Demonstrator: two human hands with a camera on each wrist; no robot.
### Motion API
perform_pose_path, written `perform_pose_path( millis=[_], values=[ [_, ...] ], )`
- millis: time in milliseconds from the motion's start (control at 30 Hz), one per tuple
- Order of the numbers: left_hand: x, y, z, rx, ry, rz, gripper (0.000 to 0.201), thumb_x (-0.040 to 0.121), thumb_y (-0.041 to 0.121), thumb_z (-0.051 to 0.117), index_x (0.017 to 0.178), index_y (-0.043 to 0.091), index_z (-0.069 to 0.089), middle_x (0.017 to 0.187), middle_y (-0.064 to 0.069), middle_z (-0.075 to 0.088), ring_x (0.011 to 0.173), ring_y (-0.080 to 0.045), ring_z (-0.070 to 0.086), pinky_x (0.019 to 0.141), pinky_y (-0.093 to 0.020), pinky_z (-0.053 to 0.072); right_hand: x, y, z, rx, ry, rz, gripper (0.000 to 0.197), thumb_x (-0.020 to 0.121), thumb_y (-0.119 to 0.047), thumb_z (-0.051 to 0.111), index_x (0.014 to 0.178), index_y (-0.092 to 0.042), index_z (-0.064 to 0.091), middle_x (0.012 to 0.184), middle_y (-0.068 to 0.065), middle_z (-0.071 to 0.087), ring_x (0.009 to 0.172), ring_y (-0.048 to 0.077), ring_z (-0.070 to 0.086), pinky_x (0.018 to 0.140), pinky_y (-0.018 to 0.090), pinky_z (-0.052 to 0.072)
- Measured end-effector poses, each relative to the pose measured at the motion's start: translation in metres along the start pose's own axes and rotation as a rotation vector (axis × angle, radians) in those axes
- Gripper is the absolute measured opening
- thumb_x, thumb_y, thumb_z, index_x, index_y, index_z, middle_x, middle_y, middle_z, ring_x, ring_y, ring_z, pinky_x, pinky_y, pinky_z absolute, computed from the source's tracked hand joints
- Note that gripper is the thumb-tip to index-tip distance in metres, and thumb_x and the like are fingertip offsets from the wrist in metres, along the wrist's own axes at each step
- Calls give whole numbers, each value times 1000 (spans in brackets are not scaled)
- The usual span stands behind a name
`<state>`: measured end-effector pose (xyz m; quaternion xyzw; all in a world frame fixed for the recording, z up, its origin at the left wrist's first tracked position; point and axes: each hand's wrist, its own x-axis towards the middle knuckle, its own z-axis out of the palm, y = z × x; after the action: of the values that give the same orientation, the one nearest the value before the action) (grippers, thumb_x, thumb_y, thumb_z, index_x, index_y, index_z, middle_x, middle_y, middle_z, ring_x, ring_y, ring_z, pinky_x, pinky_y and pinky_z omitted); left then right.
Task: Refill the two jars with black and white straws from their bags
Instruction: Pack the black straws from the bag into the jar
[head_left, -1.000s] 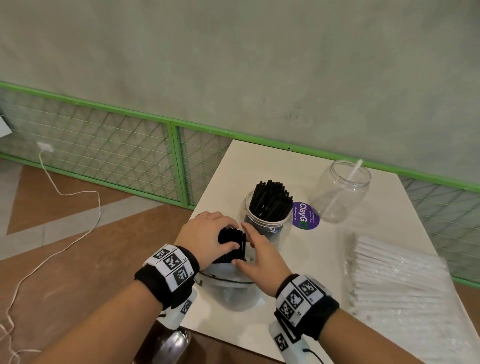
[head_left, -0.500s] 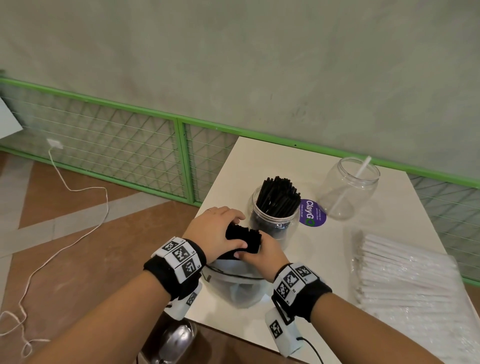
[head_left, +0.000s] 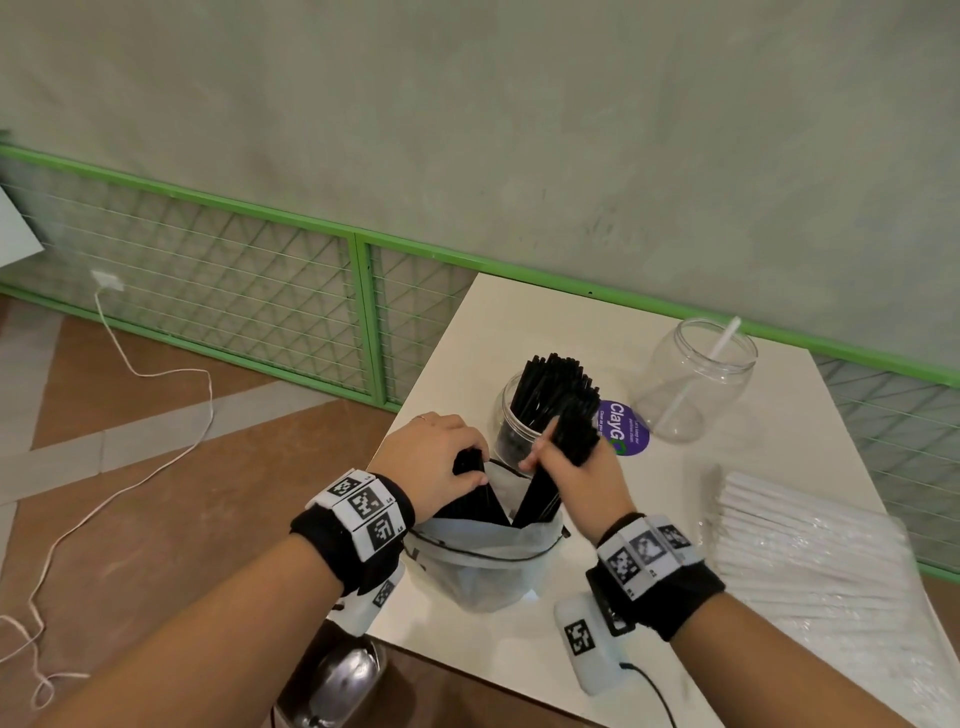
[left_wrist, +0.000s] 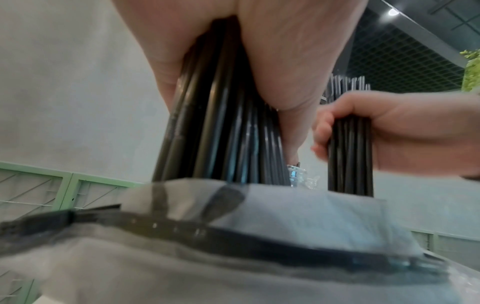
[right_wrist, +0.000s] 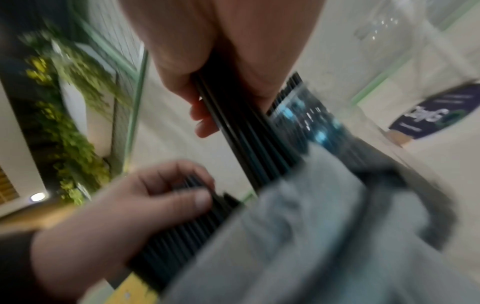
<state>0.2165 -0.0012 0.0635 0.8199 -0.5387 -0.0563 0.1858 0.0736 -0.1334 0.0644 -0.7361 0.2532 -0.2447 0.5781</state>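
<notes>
A clear bag (head_left: 483, 566) of black straws stands at the table's near left edge. My left hand (head_left: 434, 465) grips one bundle of black straws (left_wrist: 207, 131) that stays in the bag (left_wrist: 233, 246). My right hand (head_left: 576, 478) grips a second bundle (head_left: 569, 436), partly lifted and leaning toward the jar (head_left: 514, 431) packed with black straws. Further right stands a clear jar (head_left: 693, 382) holding one white straw. The bag of white straws (head_left: 810, 566) lies flat at the right. In the right wrist view, blurred, my right hand (right_wrist: 207, 86) wraps the bundle (right_wrist: 249, 133).
A purple round sticker (head_left: 623, 436) lies on the white table (head_left: 545, 322) between the jars. A green mesh fence (head_left: 234, 291) runs behind, and a white cable (head_left: 130, 457) trails over the wooden floor at the left. A metal chair part (head_left: 337, 675) sits below the table's near edge.
The single bunch both hands held over the bag has been split in two. My right hand has drawn its share up and right toward the black-straw jar; the left stays at the bag.
</notes>
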Motion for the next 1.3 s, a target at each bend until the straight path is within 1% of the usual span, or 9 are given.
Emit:
perform_pose_path(
  millis=[133,367,600,767,867,967,1067,1167,1300],
  values=[
    [1,0,1,2,6,0,22,83,47,59,101,35,62,101,11,59,98,-14,50,80,-21,33,16,-53,-30,121,61,-142,39,92,0,53,68,-28,65,67,2,67,74,26,68,78,33,55],
    [2,4,2,-3,18,-11,20,82,48,60,99,37,61,102,13,59,99,-13,50,81,-21,34,62,-110,-56,322,167,-346,21,94,3,49,83,-13,54,65,-1,66,70,20,67,82,38,57],
    [2,3,0,-2,7,-17,21,83,48,59,101,37,61,103,14,58,101,-12,49,84,-21,35,100,-60,-19,220,146,-163,9,91,2,53,87,-5,54,75,10,67,75,21,69,75,27,53],
    [2,1,-1,-1,-1,-33,22,83,49,59,101,37,61,104,13,59,101,-13,49,84,-24,37,108,-32,-2,133,176,-49,11,86,-16,67,90,-12,57,88,8,71,82,14,67,86,38,54],
    [2,0,-1,-6,-7,-39,23,83,49,59,102,37,60,105,13,58,102,-13,49,84,-25,37,106,-31,4,88,119,-19,34,84,-21,71,109,-18,49,99,0,67,87,6,61,82,22,47],
    [1,-1,-1,-5,-4,-45,22,83,49,58,103,38,60,105,14,58,101,-12,48,84,-24,36,99,-36,5,100,35,18,45,93,-29,59,132,-17,41,119,-3,57,101,0,55,88,13,40],
    [0,-1,-2,-16,1,-42,22,84,48,58,103,37,60,104,14,58,100,-12,48,83,-23,36,89,-35,-7,-9,12,-33,46,98,-33,46,141,-19,37,137,-7,47,121,2,44,97,11,34],
    [-1,-1,-3,-13,-1,-44,22,84,48,57,103,37,60,104,14,57,99,-11,48,80,-20,32,80,-23,-26,-265,5,-102,53,98,-38,43,146,-20,31,152,-4,33,136,5,28,109,20,20],
    [-2,-2,-3,-16,14,-51,21,83,49,58,100,37,60,103,15,58,99,-11,48,79,-20,33,75,5,-41,-738,-82,-116,79,89,-53,49,151,-16,15,160,4,12,148,21,3,120,38,8]
  ],
)
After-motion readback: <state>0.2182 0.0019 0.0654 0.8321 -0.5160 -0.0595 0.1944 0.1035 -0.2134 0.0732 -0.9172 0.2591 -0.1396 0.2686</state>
